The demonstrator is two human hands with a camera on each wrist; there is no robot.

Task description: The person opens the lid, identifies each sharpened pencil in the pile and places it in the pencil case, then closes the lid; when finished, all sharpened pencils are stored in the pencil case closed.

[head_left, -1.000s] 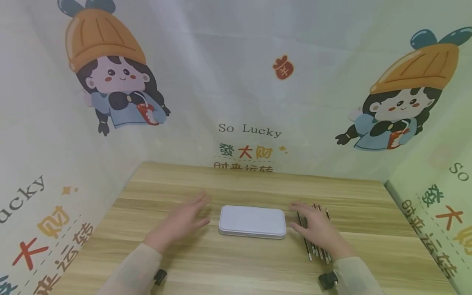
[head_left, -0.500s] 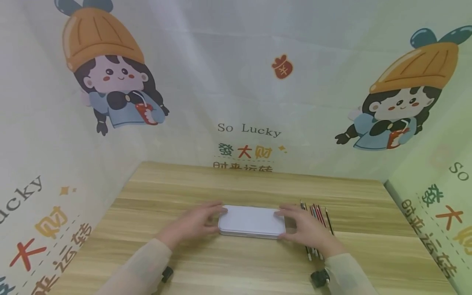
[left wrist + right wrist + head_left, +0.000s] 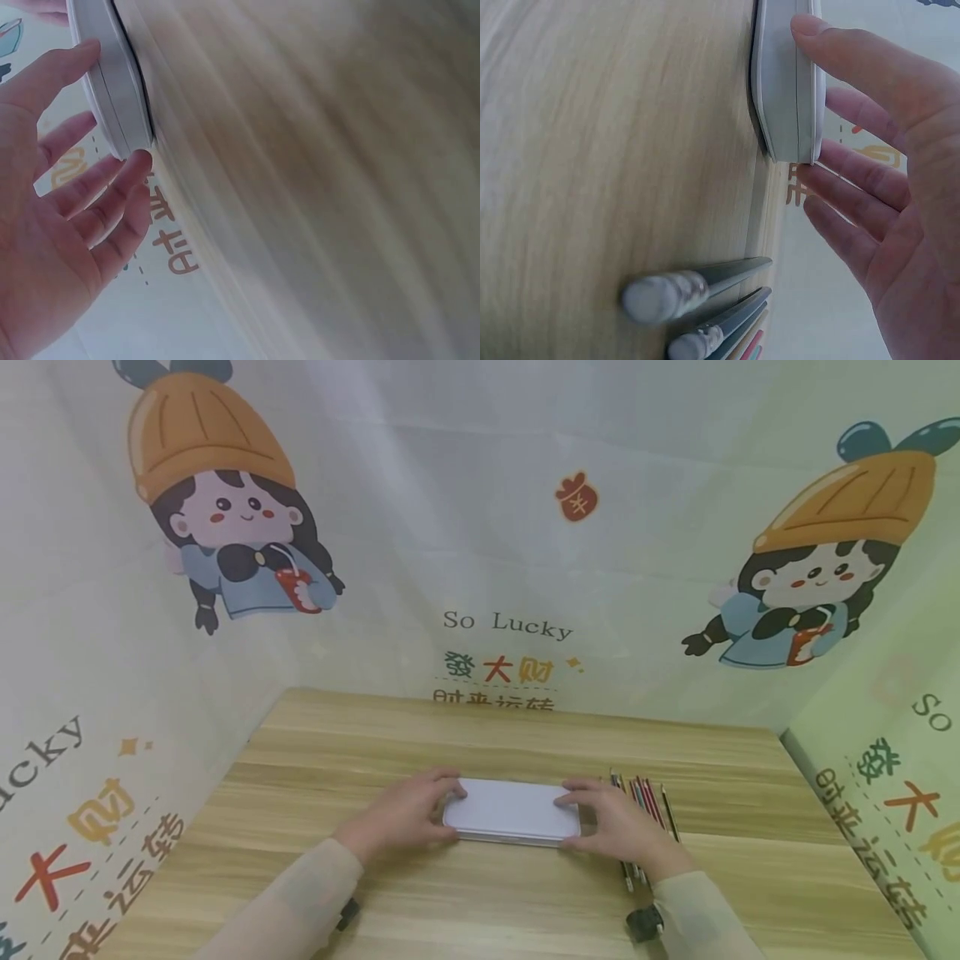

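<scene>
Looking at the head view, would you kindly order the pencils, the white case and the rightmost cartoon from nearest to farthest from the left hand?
1. White case, touching the left hand.
2. Pencils, right of the case.
3. Rightmost cartoon, on the upper right backdrop.

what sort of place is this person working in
Likely an indoor tabletop booth, perhaps set up for recording: a wood-grain table with cartoon-printed sheets behind it and at both sides, and a white case and pencils on top.
</scene>
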